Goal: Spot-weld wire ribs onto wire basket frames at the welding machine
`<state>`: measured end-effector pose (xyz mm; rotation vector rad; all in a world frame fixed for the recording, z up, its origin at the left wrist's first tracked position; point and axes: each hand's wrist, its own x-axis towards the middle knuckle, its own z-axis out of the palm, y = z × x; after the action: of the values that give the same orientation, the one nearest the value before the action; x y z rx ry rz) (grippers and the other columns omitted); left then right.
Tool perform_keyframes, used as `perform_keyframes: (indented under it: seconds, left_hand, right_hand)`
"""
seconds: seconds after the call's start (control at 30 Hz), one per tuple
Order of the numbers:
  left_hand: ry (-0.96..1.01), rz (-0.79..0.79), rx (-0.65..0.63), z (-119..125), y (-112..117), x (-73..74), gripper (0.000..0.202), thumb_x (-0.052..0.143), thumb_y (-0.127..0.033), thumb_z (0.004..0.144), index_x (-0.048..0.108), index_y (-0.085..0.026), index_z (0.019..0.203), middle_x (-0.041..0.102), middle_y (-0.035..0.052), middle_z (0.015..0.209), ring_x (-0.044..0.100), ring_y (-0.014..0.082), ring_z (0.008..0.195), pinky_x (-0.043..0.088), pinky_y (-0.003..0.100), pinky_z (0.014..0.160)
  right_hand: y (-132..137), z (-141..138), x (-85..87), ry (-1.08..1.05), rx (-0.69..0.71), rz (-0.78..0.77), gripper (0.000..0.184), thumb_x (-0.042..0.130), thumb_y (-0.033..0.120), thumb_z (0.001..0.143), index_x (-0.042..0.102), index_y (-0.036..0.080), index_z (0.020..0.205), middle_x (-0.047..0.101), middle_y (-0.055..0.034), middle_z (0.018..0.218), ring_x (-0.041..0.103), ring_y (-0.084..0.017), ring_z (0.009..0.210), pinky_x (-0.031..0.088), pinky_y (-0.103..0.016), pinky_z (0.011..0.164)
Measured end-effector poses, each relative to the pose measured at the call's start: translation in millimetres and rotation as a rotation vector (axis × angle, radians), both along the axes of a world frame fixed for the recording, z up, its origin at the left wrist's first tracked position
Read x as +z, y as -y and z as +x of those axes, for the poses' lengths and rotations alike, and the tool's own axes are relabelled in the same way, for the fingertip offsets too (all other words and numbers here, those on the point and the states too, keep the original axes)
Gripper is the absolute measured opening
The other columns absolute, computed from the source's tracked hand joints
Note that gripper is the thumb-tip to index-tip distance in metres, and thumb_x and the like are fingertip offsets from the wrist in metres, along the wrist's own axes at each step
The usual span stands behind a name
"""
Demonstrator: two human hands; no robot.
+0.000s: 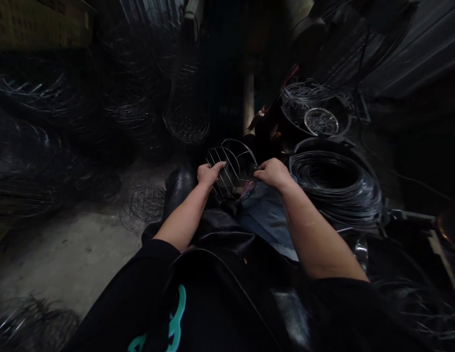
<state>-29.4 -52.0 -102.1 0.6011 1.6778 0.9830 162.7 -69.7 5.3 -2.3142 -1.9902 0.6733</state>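
A round wire grille (231,166) with parallel bars stands tilted over my lap, between both hands. My left hand (209,174) is closed on its left rim, thumb over the wires. My right hand (273,173) is closed at the grille's right edge, fingers curled down; what it pinches there is hidden. Below the grille lie my black apron and blue trouser leg (264,215).
A big coil of dark wire (337,188) sits at my right. Behind it a tub (315,115) holds more wire rings. Stacks of finished wire frames (187,124) fill the dim left and back. One flat wire disc (147,203) lies on the concrete floor.
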Motion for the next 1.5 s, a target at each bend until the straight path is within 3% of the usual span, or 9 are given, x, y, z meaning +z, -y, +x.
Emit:
perform_keyframes:
  seconds: [0.1, 0.27, 0.5, 0.73, 0.9, 1.03, 1.1, 1.27, 1.5]
  left_hand:
    - [-0.127, 0.069, -0.047, -0.3, -0.6, 2.0, 0.043, 0.081, -0.051, 0.056, 0.051, -0.019, 0.051, 0.05, -0.0019, 0.045, 0.048, 0.0113, 0.037, 0.032, 0.023, 0.041]
    - [0.131, 0.011, -0.062, 1.1, -4.4, 13.0, 0.038, 0.079, -0.045, 0.059, 0.053, -0.018, 0.053, 0.052, 0.0002, 0.044, 0.049, 0.0122, 0.034, 0.035, 0.024, 0.039]
    - [0.366, 0.012, -0.001, 9.1, -17.6, 30.5, 0.037, 0.072, -0.049, 0.067, 0.06, -0.015, 0.071, 0.056, 0.0018, 0.049, 0.055, 0.0149, 0.038, 0.038, 0.024, 0.04]
    - [0.607, 0.023, 0.127, 28.6, -25.8, 38.2, 0.04, 0.07, -0.051, 0.071, 0.057, -0.014, 0.08, 0.057, 0.0009, 0.052, 0.06, 0.0162, 0.042, 0.035, 0.022, 0.039]
    - [0.69, 0.047, 0.094, 36.3, -19.6, 36.6, 0.044, 0.068, -0.057, 0.074, 0.055, -0.015, 0.075, 0.058, 0.0019, 0.055, 0.063, 0.0157, 0.048, 0.042, 0.022, 0.046]
    - [0.405, -0.111, -0.42, 17.9, -2.7, 54.6, 0.053, 0.063, -0.067, 0.072, 0.061, -0.014, 0.065, 0.062, 0.0089, 0.055, 0.059, 0.0186, 0.045, 0.04, 0.026, 0.043]
    - [0.134, 0.068, -0.618, 5.8, 8.0, 75.6, 0.037, 0.074, -0.052, 0.068, 0.069, -0.016, 0.064, 0.066, 0.0097, 0.06, 0.06, 0.0191, 0.052, 0.043, 0.027, 0.05]
    - [-0.451, 0.804, -0.554, -9.7, 7.8, 128.0, 0.021, 0.077, -0.025, 0.068, 0.078, -0.029, 0.088, 0.07, 0.007, 0.109, 0.061, 0.0274, 0.105, 0.047, 0.036, 0.092]
    - [-0.977, 1.118, -0.808, -17.3, -22.9, 130.2, 0.014, 0.064, -0.033, 0.085, 0.076, -0.026, 0.088, 0.074, 0.0021, 0.096, 0.061, 0.0209, 0.097, 0.041, 0.038, 0.088]
  right_hand:
    - [4.2, 4.9, 0.0, -0.289, -0.055, -0.003, 0.019, 0.073, 0.032, 0.067, 0.073, 0.014, 0.07, 0.064, -0.0036, 0.061, 0.06, -0.018, 0.064, 0.047, -0.028, 0.062]
    - [9.0, 9.1, 7.8, -0.914, -0.213, 0.005, 0.039, 0.083, 0.046, 0.052, 0.073, 0.013, 0.071, 0.066, -0.0033, 0.062, 0.057, -0.016, 0.056, 0.048, -0.028, 0.056]
    - [17.8, 9.1, 5.0, -1.009, -0.244, 0.361, 0.052, 0.083, 0.051, 0.056, 0.07, 0.015, 0.091, 0.069, -0.0046, 0.079, 0.063, -0.019, 0.07, 0.053, -0.033, 0.067]
    - [25.1, -12.4, -19.5, -0.374, -0.058, 0.662, 0.09, 0.075, 0.053, 0.063, 0.043, 0.01, 0.136, 0.058, -0.0239, 0.126, 0.056, -0.037, 0.113, 0.045, -0.053, 0.093]
    - [15.1, -14.8, -26.2, -0.066, -0.015, 0.753, 0.076, 0.063, 0.041, 0.075, 0.037, 0.006, 0.138, 0.058, -0.0266, 0.121, 0.057, -0.039, 0.109, 0.044, -0.055, 0.09]
    - [7.2, -0.2, -19.6, -0.138, 0.065, 0.735, 0.064, 0.057, 0.033, 0.075, 0.044, 0.008, 0.133, 0.062, -0.0201, 0.114, 0.059, -0.034, 0.105, 0.048, -0.049, 0.089]
    - [6.9, 6.5, -15.0, -0.14, 0.129, 0.693, 0.06, 0.055, 0.028, 0.073, 0.046, 0.011, 0.13, 0.063, -0.0175, 0.113, 0.059, -0.033, 0.105, 0.049, -0.048, 0.089]
    - [13.2, 12.3, -5.0, -0.144, 0.275, 0.629, 0.056, 0.055, 0.021, 0.07, 0.05, 0.01, 0.125, 0.061, -0.018, 0.113, 0.059, -0.033, 0.104, 0.05, -0.049, 0.09]
    - [14.0, 20.1, -1.9, -0.221, 0.341, 0.755, 0.055, 0.058, 0.023, 0.072, 0.052, 0.01, 0.125, 0.052, -0.0195, 0.122, 0.057, -0.032, 0.109, 0.053, -0.045, 0.092]
